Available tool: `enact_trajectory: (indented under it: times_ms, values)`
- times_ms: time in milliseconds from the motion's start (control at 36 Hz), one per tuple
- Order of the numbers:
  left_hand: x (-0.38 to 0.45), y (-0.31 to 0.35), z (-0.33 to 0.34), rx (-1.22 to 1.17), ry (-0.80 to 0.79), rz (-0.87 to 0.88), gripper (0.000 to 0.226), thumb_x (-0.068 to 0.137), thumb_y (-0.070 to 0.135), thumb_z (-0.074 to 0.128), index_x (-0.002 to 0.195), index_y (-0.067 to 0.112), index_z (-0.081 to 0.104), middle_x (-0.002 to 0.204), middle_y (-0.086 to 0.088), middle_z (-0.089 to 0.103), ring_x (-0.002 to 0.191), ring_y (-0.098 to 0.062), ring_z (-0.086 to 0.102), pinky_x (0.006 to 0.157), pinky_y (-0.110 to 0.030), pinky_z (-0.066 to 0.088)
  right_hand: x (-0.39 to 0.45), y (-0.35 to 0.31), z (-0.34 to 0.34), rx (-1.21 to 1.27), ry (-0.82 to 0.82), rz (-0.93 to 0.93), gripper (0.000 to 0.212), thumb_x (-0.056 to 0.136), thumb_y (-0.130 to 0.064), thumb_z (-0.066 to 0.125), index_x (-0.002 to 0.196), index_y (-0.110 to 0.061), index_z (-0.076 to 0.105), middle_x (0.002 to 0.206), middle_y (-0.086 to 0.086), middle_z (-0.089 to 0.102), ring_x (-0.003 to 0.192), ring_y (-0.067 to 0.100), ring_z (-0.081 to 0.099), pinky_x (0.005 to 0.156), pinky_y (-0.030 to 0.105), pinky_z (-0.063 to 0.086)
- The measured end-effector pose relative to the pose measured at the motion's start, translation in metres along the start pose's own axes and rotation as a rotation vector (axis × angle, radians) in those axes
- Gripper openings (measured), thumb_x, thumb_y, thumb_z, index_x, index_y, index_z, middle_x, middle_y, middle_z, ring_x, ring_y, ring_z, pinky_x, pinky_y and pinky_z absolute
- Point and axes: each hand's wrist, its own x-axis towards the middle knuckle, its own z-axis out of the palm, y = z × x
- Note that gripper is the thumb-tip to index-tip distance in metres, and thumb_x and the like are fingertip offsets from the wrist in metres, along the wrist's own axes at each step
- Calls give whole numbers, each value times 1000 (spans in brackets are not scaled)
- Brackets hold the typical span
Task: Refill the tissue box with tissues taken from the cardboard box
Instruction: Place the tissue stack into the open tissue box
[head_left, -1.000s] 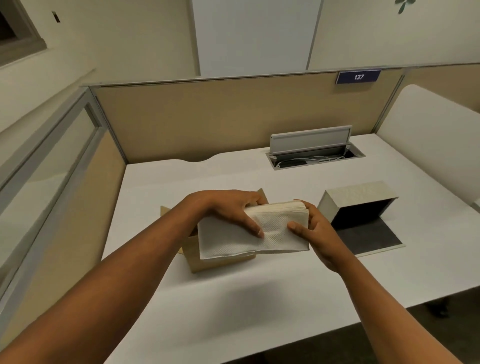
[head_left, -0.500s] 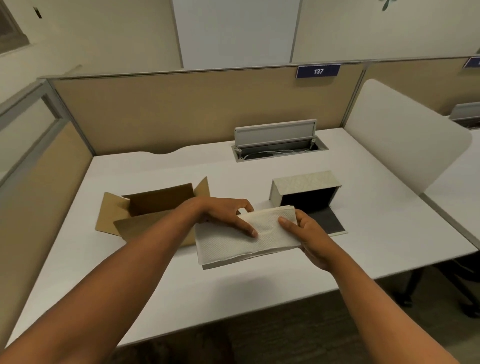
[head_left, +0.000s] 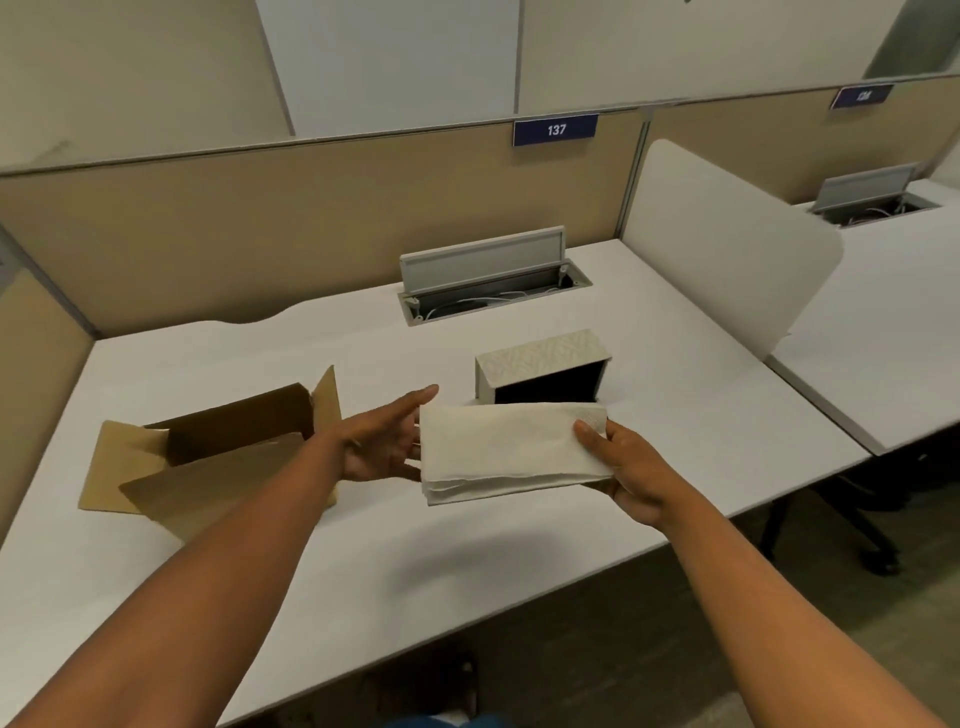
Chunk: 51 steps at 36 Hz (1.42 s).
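Observation:
A stack of white tissues hangs above the desk, held at its right end by my right hand, thumb on top. My left hand is beside the stack's left edge with its fingers spread and palm facing the stack, holding nothing. The beige tissue box lies just behind the stack, its dark open side facing me. The brown cardboard box stands open on the desk to the left, partly hidden by my left forearm.
A white desk carries both boxes. A cable hatch with its lid raised sits at the back. Beige partitions close the back and left. A white divider stands on the right, with a neighbouring desk beyond.
The stack has moved right, away from the cardboard box, to just in front of the tissue box. My left hand has let go of it and opened. The view has swung right.

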Motion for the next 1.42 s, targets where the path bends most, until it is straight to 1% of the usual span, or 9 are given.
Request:
enact_trajectory:
  times_ms: [111, 306, 444, 583, 778, 917, 1028, 1222, 1417]
  values:
    - [30, -12, 9, -205, 11, 37, 97, 63, 70, 78, 140, 16, 54, 138, -17, 61, 131, -36, 54, 114, -52, 38, 16, -9, -15, 1, 30, 34, 46, 90, -33, 65, 130, -12, 58, 122, 10, 69, 109, 24, 66, 82, 31, 59]
    - [83, -25, 18, -405, 130, 44, 87, 82, 80, 43, 127, 10, 67, 131, -18, 65, 128, -35, 57, 115, -48, 38, 59, -12, -32, -22, 58, 131, 53, 85, -36, 67, 129, -8, 58, 117, 10, 71, 99, 19, 68, 89, 35, 58]
    - [111, -23, 37, -313, 336, -22, 65, 81, 75, 55, 116, 22, 69, 105, -5, 77, 100, -25, 71, 93, -39, 55, 85, -9, -35, -61, 22, 239, 43, 91, -41, 65, 130, -23, 58, 116, -2, 74, 107, 17, 67, 82, 33, 57]
    - [144, -32, 44, -258, 469, -102, 103, 51, 88, 68, 128, 19, 61, 120, -1, 68, 108, -24, 63, 102, -42, 48, 110, -5, -36, -128, 127, 262, 60, 83, -54, 70, 136, -30, 54, 120, 0, 71, 110, 21, 67, 79, 38, 60]
    - [165, -33, 48, -395, 443, -182, 91, 62, 71, 79, 132, 17, 56, 118, -5, 69, 100, -25, 69, 70, -32, 57, 137, 0, -55, -203, 199, 341, 60, 86, -60, 65, 136, -29, 54, 119, 2, 70, 108, 22, 66, 76, 38, 58]
    - [189, -39, 63, -317, 523, -97, 99, 52, 75, 79, 129, 15, 59, 118, -2, 70, 110, -23, 64, 101, -40, 50, 161, -5, -74, -271, 217, 414, 65, 82, -70, 61, 123, -19, 60, 117, 5, 67, 107, 25, 62, 92, 46, 54]
    - [203, -34, 85, -250, 614, -79, 78, 74, 62, 75, 132, 14, 53, 123, 0, 64, 109, -18, 59, 88, -31, 44, 183, -6, -90, -316, 149, 445, 92, 62, -84, 65, 130, -22, 57, 121, 0, 67, 109, 23, 63, 89, 41, 53]
    - [228, -33, 97, -323, 611, -109, 98, 57, 74, 76, 136, 22, 51, 130, 3, 62, 118, -21, 57, 104, -42, 47, 210, -8, -134, -278, 100, 459, 54, 91, -53, 62, 124, -11, 59, 123, 10, 64, 108, 26, 61, 96, 46, 51]
    - [238, -30, 113, -377, 699, -159, 82, 95, 58, 51, 158, 19, 15, 162, -1, 26, 145, -26, 31, 119, -46, 29, 221, -4, -161, -199, 38, 484, 42, 92, -42, 67, 119, -11, 65, 122, 11, 67, 115, 29, 60, 100, 47, 50]
